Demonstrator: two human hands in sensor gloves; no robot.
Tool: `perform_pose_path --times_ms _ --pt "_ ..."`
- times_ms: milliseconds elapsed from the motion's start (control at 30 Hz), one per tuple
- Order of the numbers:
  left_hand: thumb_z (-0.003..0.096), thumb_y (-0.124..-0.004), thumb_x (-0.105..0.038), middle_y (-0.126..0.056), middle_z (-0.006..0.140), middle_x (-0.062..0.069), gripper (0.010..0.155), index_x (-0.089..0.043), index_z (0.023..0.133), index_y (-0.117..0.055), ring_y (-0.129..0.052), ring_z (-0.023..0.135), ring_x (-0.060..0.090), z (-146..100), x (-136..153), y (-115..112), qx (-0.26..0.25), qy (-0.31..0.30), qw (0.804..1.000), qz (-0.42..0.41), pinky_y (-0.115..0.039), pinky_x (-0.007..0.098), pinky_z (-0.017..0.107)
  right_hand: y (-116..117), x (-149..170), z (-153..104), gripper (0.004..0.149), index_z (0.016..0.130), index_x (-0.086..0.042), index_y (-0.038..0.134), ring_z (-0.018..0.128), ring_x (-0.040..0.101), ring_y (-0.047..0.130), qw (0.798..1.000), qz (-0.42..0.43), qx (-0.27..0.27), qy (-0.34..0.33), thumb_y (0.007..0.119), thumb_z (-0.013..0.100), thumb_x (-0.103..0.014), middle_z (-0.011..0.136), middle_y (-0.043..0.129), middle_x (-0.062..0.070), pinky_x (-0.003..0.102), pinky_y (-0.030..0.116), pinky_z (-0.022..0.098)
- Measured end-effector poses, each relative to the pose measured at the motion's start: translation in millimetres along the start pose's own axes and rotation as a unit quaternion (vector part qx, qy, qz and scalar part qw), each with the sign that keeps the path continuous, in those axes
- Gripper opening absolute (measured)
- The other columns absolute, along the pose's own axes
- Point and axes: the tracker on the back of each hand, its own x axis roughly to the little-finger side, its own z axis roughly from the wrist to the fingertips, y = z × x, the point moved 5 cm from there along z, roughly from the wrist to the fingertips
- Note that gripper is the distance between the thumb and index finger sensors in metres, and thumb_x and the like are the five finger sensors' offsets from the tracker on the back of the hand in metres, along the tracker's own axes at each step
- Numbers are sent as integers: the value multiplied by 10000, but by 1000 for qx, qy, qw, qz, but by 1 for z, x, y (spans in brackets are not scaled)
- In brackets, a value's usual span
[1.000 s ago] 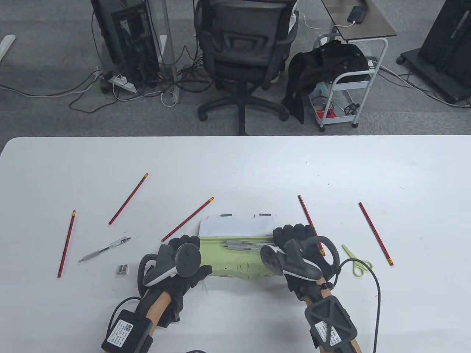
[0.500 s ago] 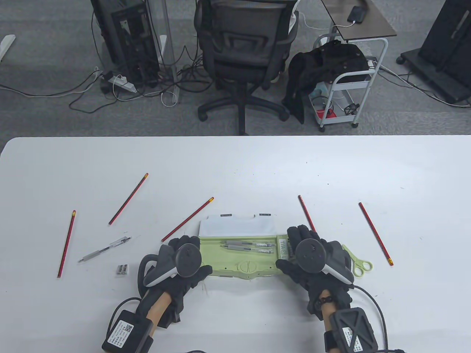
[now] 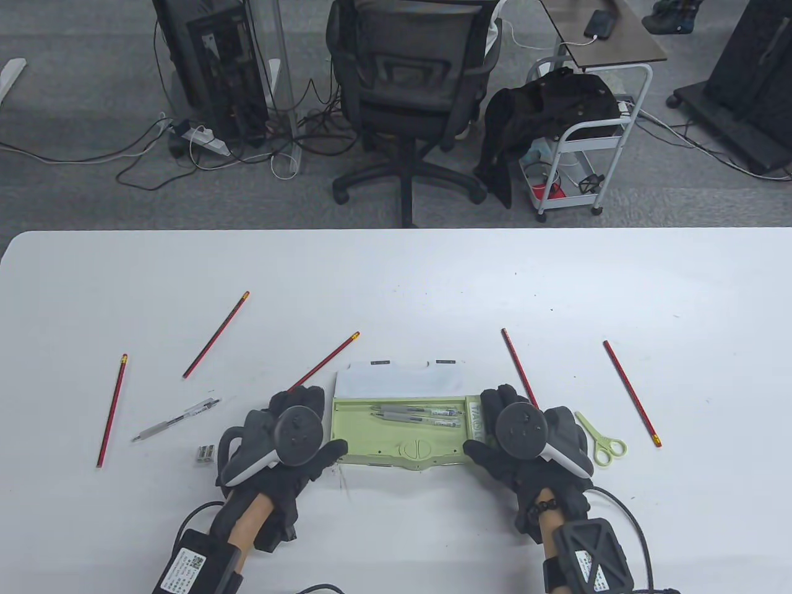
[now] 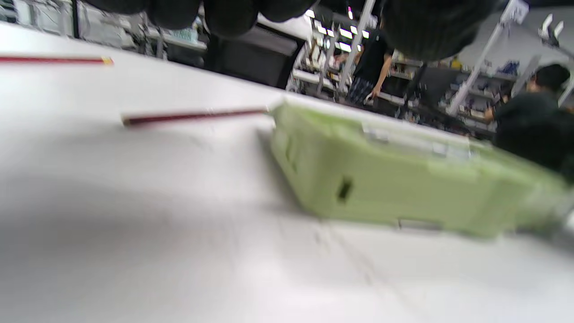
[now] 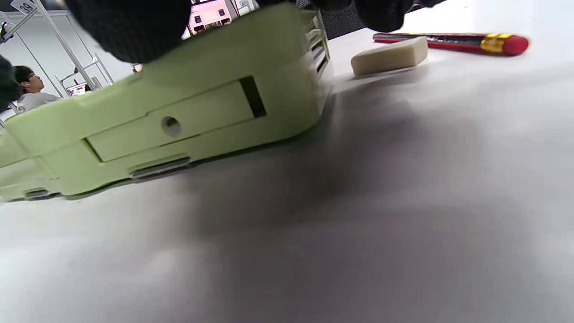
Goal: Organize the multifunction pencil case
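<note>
Green case (image 3: 399, 433) lies open near the counter's (image 3: 396, 278) front edge, midway along it, white lid (image 3: 396, 382) flipped toward the far side, a few pens (image 3: 417, 414) in its tray. Left grip (image 3: 291, 442) sits at the case's left end, fingers loosely bent, thumb touching the front left corner, nothing held. Right grip (image 3: 526, 442) sits on the right end, fingers on top, thumb at the front edge; real clamp or just resting, cannot tell. In the right wrist view a white eraser (image 5: 389, 55) lies just beside the case's end, a red pencil (image 5: 453, 41) behind it. Scissors (image 3: 601, 438) just right of the right grip. Five red pencils scattered, one (image 3: 215, 335) toward the left edge. A loose pen (image 3: 176, 419) and a sharpener (image 3: 206, 454) left of the left grip.
</note>
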Motion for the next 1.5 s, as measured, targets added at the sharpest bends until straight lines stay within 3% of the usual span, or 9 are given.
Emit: perform_pose_path --times_ms 100,233,367,533,767,1000,1300,1500 --pt "512 -717 -511 -483 1208 290 862 -46 1154 -379 -532 1072 602 -9 37 36 -26 52 998 30 -520 740 709 0 0 0 890 1128 -4 305 1002 616 448 1000 -2 -3 1 671 503 -521 1115 256 354 697 444 704" --pt "520 -765 -433 -591 1177 257 769 -75 1134 -471 -635 1045 558 -16 97 65 -41 137 988 49 -583 713 702 1 -1 1 888 1127 0 303 1002 617 447 1000 0 -6 1 672 505 -516 1114 251 357 696 443 705" --pt "518 -812 -370 -668 1149 219 703 -107 1112 -543 -705 1021 522 -20 151 57 8 211 973 88 -626 692 699 1 -1 1 887 1127 2 304 1001 617 447 1000 -2 -8 1 673 506 -513 1112 255 362 695 443 705" --pt "512 -832 -333 -768 1102 155 611 -156 1066 -646 -794 990 452 -15 181 32 43 241 961 125 -677 656 694 1 -2 1 885 1125 6 302 1000 618 446 1000 1 -10 0 675 508 -507 1109 251 367 695 443 705" --pt "504 -845 -338 -814 1073 114 569 -187 1033 -701 -831 976 404 -3 202 3 87 272 944 164 -696 628 699 1 -3 2 887 1124 13 304 1000 618 447 1000 -4 -13 0 676 508 -505 1108 254 370 695 443 704" --pt "496 -859 -333 -875 1029 72 496 -208 972 -791 -867 961 360 9 206 -8 95 282 934 199 -706 617 702 2 -4 2 887 1124 13 302 1000 618 444 1000 -7 -16 0 674 509 -506 1107 253 371 696 441 704" --pt "470 -890 -336 -951 943 41 439 -216 891 -856 -939 896 306 14 202 -8 67 276 929 237 -746 603 681 2 -5 2 886 1124 15 300 1000 618 443 1000 -12 -17 0 672 509 -504 1106 249 374 695 441 705" --pt "477 -872 -334 -948 929 36 432 -222 895 -847 -941 891 298 14 201 -9 66 270 930 242 -745 599 682 2 -6 2 886 1123 20 297 1002 619 434 1000 -15 -21 0 669 511 -501 1104 243 377 696 439 705"
